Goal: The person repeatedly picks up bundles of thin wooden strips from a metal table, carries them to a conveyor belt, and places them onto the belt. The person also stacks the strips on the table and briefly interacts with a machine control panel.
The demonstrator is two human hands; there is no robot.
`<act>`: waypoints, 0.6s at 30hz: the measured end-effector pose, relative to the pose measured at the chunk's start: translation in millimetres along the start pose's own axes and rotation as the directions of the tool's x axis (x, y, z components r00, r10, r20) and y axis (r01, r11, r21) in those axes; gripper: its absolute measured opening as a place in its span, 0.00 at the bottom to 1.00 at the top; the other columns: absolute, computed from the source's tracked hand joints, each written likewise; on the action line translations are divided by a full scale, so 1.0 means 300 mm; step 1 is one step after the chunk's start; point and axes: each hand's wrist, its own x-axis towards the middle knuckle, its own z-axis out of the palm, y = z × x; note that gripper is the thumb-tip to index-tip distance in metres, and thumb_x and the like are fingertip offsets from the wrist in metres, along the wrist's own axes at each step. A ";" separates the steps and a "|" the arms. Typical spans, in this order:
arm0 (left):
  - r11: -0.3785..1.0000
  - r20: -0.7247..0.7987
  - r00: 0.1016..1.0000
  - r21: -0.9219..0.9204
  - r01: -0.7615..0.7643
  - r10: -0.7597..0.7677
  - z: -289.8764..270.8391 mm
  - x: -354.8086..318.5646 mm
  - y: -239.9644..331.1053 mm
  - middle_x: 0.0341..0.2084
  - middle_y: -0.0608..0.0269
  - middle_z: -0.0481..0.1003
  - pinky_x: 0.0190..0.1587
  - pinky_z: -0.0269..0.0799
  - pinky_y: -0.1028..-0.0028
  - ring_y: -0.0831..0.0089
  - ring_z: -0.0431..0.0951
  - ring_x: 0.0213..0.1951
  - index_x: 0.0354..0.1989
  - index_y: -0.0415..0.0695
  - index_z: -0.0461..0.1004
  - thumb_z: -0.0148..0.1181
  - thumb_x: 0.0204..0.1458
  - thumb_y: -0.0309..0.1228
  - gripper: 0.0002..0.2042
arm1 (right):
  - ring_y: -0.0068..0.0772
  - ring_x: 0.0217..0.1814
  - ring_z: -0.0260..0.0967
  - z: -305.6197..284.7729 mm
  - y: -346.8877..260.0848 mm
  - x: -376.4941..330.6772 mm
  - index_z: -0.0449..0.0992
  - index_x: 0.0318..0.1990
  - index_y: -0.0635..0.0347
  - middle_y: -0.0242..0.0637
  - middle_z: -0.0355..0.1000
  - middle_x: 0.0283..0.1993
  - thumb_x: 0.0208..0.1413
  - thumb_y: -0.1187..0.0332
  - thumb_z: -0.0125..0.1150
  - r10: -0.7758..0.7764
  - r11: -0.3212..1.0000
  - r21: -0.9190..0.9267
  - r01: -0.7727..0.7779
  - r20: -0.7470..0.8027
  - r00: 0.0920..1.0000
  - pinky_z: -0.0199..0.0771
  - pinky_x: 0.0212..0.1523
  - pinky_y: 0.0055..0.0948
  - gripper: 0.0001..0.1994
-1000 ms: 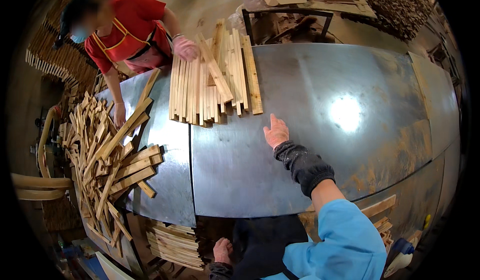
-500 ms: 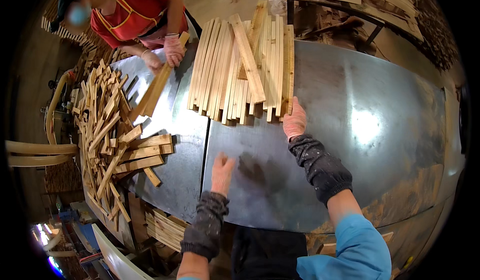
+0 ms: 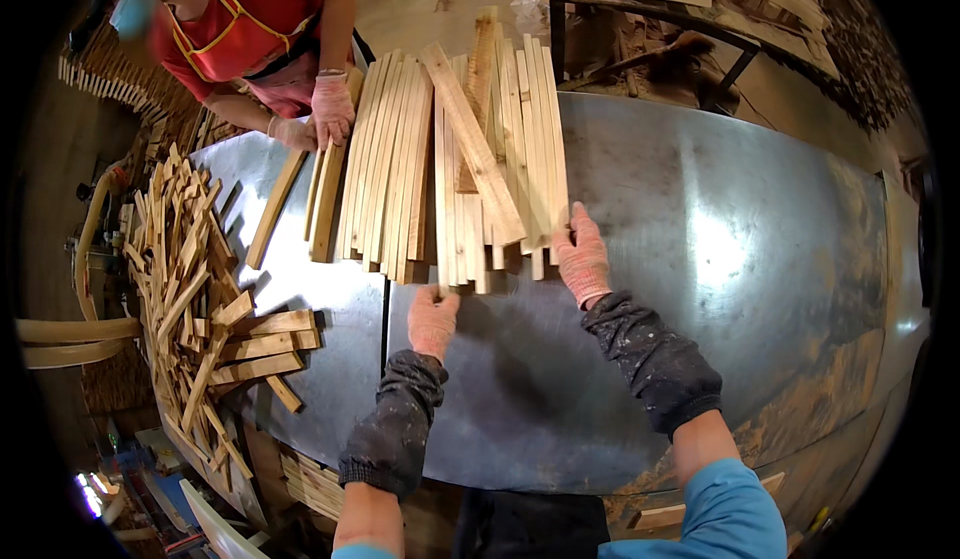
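Note:
Wooden strips lie side by side on the metal table, with a gap between a left-hand group and a right-hand group. Two loose boards cross on top, a pale one slanting over a browner one. My left hand, in a pinkish glove, is closed at the near left corner of the right-hand group; its fingertips are partly hidden. Against that group's right edge rests my right hand, gloved too, with fingers stretched along the side and thumb close to the strip ends.
Opposite at the left, a co-worker's gloved hands touch the far ends of separate strips. A jumbled heap of short offcuts covers the table's left end. Bare metal tabletop extends rightward. Behind it stands a dark-framed bench.
My left hand has moved up to the strip ends. A gap has opened between the groups. The co-worker's tilted strips now lie flat beside the left group.

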 end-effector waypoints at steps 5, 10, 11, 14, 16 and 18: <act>0.941 0.164 0.956 0.203 -0.272 0.242 0.021 0.031 0.082 0.65 0.42 0.75 0.68 0.74 0.55 0.44 0.75 0.67 0.78 0.44 0.65 0.71 0.50 0.33 0.42 | 0.58 0.73 0.73 -0.065 -0.017 0.095 0.65 0.78 0.67 0.61 0.73 0.72 0.64 0.56 0.66 0.111 0.994 0.007 -0.112 0.096 0.989 0.72 0.73 0.46 0.39; 0.927 0.267 0.936 0.236 -0.293 0.228 0.033 0.125 0.113 0.63 0.39 0.73 0.69 0.73 0.54 0.38 0.74 0.65 0.76 0.43 0.63 0.66 0.52 0.28 0.39 | 0.62 0.72 0.73 -0.023 -0.030 0.121 0.67 0.77 0.65 0.61 0.75 0.69 0.60 0.58 0.68 0.102 0.993 -0.062 -0.099 0.057 0.993 0.72 0.72 0.49 0.39; 0.917 0.253 0.931 0.232 -0.323 0.264 0.039 0.135 0.114 0.62 0.39 0.74 0.68 0.73 0.53 0.38 0.74 0.64 0.74 0.42 0.64 0.66 0.53 0.27 0.36 | 0.62 0.72 0.72 -0.014 -0.030 0.119 0.67 0.77 0.65 0.61 0.75 0.69 0.60 0.59 0.68 0.106 0.993 -0.053 -0.103 0.054 0.993 0.72 0.73 0.48 0.39; 0.898 0.253 0.922 0.260 -0.356 0.292 0.056 0.106 0.100 0.59 0.38 0.75 0.66 0.74 0.49 0.35 0.74 0.62 0.68 0.42 0.68 0.64 0.55 0.26 0.30 | 0.62 0.66 0.77 -0.028 -0.026 0.085 0.74 0.68 0.63 0.60 0.79 0.61 0.58 0.62 0.68 0.059 0.998 0.015 -0.060 0.015 0.998 0.76 0.66 0.49 0.31; 0.896 0.255 0.918 0.253 -0.366 0.303 0.055 0.042 0.080 0.57 0.37 0.76 0.65 0.74 0.47 0.34 0.74 0.61 0.66 0.42 0.68 0.64 0.55 0.26 0.27 | 0.63 0.62 0.79 -0.074 -0.022 0.037 0.77 0.62 0.63 0.60 0.81 0.56 0.57 0.63 0.67 0.074 0.996 0.046 -0.077 0.067 0.995 0.78 0.62 0.50 0.25; 0.906 0.245 0.919 0.218 -0.363 0.309 0.040 -0.072 0.041 0.56 0.37 0.76 0.63 0.74 0.45 0.33 0.74 0.61 0.65 0.42 0.69 0.64 0.56 0.27 0.27 | 0.60 0.53 0.81 -0.130 -0.014 -0.086 0.77 0.54 0.61 0.55 0.82 0.48 0.57 0.65 0.67 0.058 0.993 0.098 -0.065 0.070 0.996 0.80 0.55 0.49 0.19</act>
